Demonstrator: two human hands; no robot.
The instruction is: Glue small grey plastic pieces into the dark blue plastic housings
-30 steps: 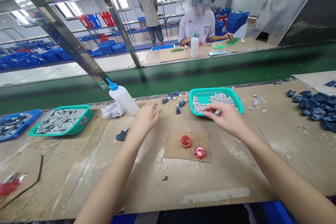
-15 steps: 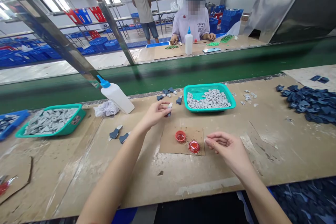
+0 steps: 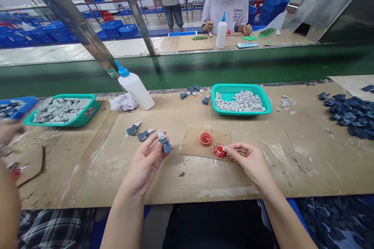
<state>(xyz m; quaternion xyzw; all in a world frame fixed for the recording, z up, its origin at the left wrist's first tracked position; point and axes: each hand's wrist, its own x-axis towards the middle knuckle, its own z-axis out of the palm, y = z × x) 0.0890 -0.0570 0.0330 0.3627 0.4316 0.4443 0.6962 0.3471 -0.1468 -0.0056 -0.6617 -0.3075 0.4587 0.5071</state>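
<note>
My left hand (image 3: 145, 163) holds a small dark blue part with a grey tip (image 3: 164, 142) between thumb and fingers, above the cardboard-covered bench. My right hand (image 3: 249, 161) is pinched shut at the edge of a red cap (image 3: 219, 151); what it pinches is too small to make out. A second red cap (image 3: 205, 138) sits beside it on a cardboard square (image 3: 193, 146). Two more blue-and-grey parts (image 3: 139, 131) lie just left of my left hand. A teal basket of small grey pieces (image 3: 240, 100) stands beyond the caps.
A tilted white glue bottle with a blue cap (image 3: 134, 86) leans by a crumpled cloth (image 3: 123, 102). Another teal basket (image 3: 62, 109) sits at left, a pile of blue parts (image 3: 352, 113) at right. A green conveyor (image 3: 187, 72) runs behind; a co-worker's hand (image 3: 8, 130) shows at left.
My left hand picked up a blue-and-grey part and drew it back toward me. My right hand left the teal basket and came down to the red cap.
</note>
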